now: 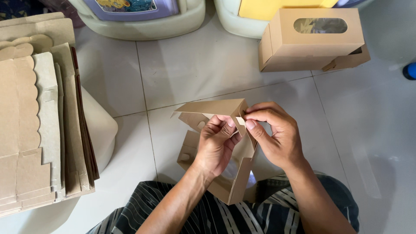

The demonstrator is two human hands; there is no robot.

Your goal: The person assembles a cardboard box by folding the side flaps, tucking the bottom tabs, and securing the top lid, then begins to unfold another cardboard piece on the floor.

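Item: half-folded brown kraft cardboard box with a clear window panel (pixel 232 173), held above the lap, near centre of the scene.

Left hand (pixel 216 145): fingers curled closed around the box's upper inner flap, thumb pressing against the fold.

Right hand (pixel 277 134): thumb and forefinger pinched tight on a small pale tab at the box's top corner, the other fingers loosely bent behind it.

Risk, as judged: the thin board may crease off its score line or the tab may tear if the pinch pulls sideways; the lower panels hang unsupported and could spring open. The window film looks loosely seated, though the view is too dim to be sure.

Nearby: finished brown cardboard box with an oval window (pixel 312 41), far right, with a second box seemingly tucked behind it; stack of flat die-cut brown cardboard blanks with scalloped edges (pixel 34 117), left, resting on a cream plastic container (pixel 102 130); two pale plastic tubs (pixel 143 19), far edge; a blue round object (pixel 409 70), far right edge.

Surface: glossy pale grey floor tiles (pixel 195 65) with dark grout lines, lit by daylight. Person seated on the floor, striped dark cloth (pixel 208 212) over the lap.
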